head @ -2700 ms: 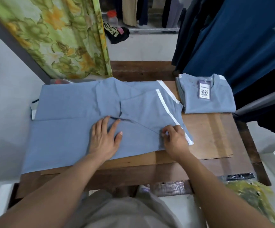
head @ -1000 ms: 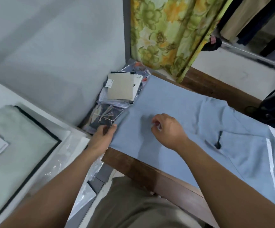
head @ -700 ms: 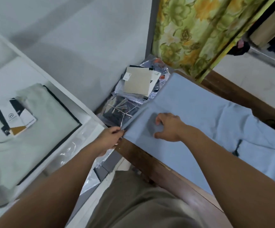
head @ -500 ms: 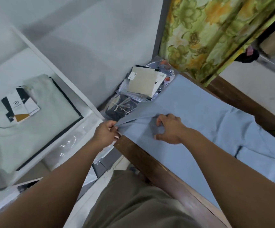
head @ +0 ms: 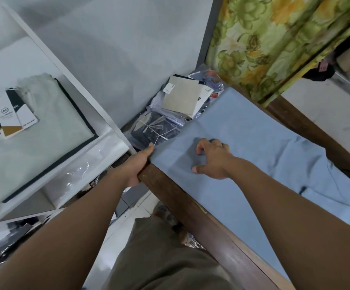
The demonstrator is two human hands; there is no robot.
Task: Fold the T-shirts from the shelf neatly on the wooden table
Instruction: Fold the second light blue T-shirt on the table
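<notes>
A light blue T-shirt (head: 253, 147) lies spread flat on the wooden table (head: 193, 208), its hem end reaching the table's left corner. My left hand (head: 137, 164) grips the hem corner at that table corner, thumb on top and fingers under the edge. My right hand (head: 211, 160) rests arched on the cloth just right of it, fingertips and spread thumb pressing the fabric down. On the white shelf (head: 86, 97) at the left lies a folded pale green T-shirt (head: 44, 139) with a hang tag (head: 11, 116).
Plastic-wrapped packages (head: 170, 114) with a beige card on top fill the gap between shelf and table. A floral green curtain (head: 274, 38) hangs behind the table's far edge. Clear plastic sheeting (head: 82, 174) lies on a lower shelf.
My view and both hands moved from the sleeve end to the shirt's hem end. The left hand took the hem corner, lifted it briefly, and it now lies flat at the table corner.
</notes>
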